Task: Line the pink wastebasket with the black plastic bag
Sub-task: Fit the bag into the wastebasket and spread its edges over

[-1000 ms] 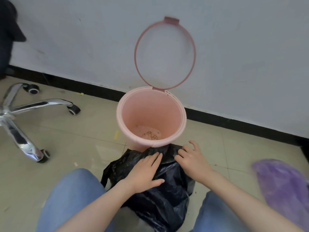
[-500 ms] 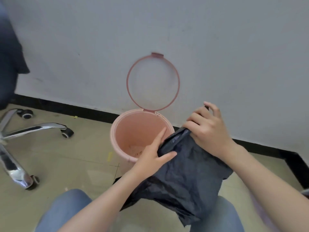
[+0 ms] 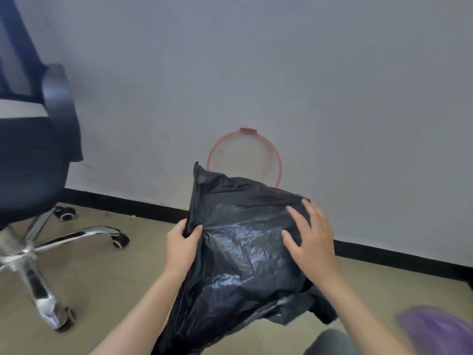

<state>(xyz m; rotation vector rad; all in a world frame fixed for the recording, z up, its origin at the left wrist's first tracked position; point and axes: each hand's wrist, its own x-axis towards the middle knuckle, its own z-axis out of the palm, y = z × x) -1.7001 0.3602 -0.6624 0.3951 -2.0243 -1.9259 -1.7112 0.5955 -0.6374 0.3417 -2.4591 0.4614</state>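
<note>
The black plastic bag [image 3: 240, 242] is held up in front of me, spread wide and crinkled. My left hand [image 3: 181, 245] pinches its left edge between thumb and fingers. My right hand [image 3: 309, 242] lies flat on the bag's right side with fingers spread; whether it grips the bag I cannot tell. The pink wastebasket's body is hidden behind the bag. Only its raised pink ring lid [image 3: 275, 155] shows above the bag, against the wall.
A black office chair [image 3: 33, 160] with a chrome star base [image 3: 38, 254] and castors stands at the left. A purple blurred object [image 3: 435, 329] sits at the lower right. A grey wall with a black skirting [image 3: 399, 254] runs behind.
Both hands lifted the bag up and spread it wide, so it now hides the basket. The view tilted up, bringing the chair seat into sight.
</note>
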